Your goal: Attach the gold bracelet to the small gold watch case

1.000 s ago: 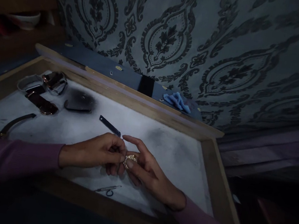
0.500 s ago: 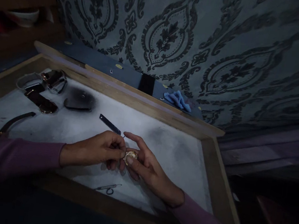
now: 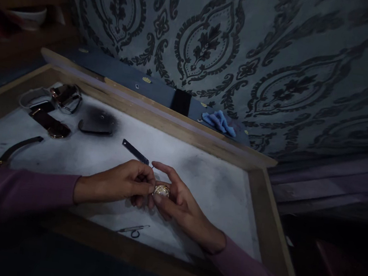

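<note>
A small gold-coloured wristwatch [image 3: 162,191] with a pale round face lies in my right hand [image 3: 180,205], held by the thumb against the fingers below. The index finger of that hand stretches out to the upper left, close to a thin dark sliver whose kind I cannot make out. At the watch's left edge, my left hand [image 3: 128,182] is closed, its thumb and forefinger pinching there; its other fingers are curled and partly hidden. Just beyond the fingers, a dark flat blade-like strip [image 3: 135,151] rests on the white surface.
A shallow wooden tray [image 3: 257,200] with a white base surrounds the work. Several dark-strapped watches [image 3: 51,124] lie at its left, beside a black curved object [image 3: 95,130]. A slim metal tool [image 3: 133,229] is near the front edge. A blue cloth [image 3: 219,122] sits behind the tray.
The watch has turned slightly in my fingers, so more of its pale face shows. Both hands are otherwise almost where they were.
</note>
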A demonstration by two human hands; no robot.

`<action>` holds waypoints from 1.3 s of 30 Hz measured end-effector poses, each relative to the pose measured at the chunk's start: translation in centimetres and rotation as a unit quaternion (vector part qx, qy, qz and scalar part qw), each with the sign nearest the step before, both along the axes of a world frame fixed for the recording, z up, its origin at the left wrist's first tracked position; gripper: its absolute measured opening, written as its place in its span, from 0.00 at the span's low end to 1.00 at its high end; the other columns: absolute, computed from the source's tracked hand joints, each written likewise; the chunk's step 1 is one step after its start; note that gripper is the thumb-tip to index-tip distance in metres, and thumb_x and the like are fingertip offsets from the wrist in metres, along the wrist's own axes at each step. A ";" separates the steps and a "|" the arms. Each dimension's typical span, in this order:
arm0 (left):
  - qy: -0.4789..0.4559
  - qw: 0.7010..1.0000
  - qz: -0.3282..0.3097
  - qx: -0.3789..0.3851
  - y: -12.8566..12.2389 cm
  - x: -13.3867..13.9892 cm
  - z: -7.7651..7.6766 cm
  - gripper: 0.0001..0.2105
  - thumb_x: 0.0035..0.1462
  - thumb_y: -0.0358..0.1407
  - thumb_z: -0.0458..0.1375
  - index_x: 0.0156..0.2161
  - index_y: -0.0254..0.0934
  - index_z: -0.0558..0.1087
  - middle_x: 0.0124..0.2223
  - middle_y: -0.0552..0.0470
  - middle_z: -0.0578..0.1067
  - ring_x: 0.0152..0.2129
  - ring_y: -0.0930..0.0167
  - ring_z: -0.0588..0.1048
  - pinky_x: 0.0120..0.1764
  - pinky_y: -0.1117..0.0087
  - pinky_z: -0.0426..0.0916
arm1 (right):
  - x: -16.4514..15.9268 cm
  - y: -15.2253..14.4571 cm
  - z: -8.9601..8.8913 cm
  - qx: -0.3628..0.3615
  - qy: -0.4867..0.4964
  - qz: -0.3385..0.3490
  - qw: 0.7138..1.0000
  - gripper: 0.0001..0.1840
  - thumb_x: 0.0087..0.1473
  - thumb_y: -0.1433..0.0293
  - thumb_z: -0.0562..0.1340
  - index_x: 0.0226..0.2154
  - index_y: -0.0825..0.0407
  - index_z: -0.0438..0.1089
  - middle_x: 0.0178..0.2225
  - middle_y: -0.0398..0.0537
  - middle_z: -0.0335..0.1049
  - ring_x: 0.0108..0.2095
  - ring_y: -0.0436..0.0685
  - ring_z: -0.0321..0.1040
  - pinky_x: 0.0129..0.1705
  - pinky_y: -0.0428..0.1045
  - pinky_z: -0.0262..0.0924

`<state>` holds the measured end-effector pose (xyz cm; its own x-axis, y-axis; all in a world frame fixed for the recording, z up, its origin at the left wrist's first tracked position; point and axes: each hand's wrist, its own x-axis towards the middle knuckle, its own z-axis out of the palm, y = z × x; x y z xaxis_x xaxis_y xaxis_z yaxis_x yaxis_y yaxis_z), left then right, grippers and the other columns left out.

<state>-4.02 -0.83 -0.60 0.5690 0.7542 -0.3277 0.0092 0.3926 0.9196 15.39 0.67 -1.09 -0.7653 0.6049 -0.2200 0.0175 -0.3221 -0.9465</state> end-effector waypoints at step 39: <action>0.002 1.000 0.026 -0.007 -0.2 0.2 0.1 0.12 0.55 0.41 0.60 0.31 0.33 0.67 0.27 0.50 0.77 0.21 0.75 0.73 0.26 0.74 0.68 | -0.7 0.1 -1.2 -0.060 0.039 -0.035 0.997 0.21 0.61 0.70 0.57 0.56 0.52 0.57 0.27 0.42 0.71 0.18 0.45 0.62 0.19 0.42 0.52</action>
<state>-3.86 -0.99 -0.46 0.5281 0.7782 -0.3399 -0.0085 0.4051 0.9143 14.74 0.77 -2.27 -0.7398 0.6306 -0.2348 -0.0820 -0.4309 -0.8987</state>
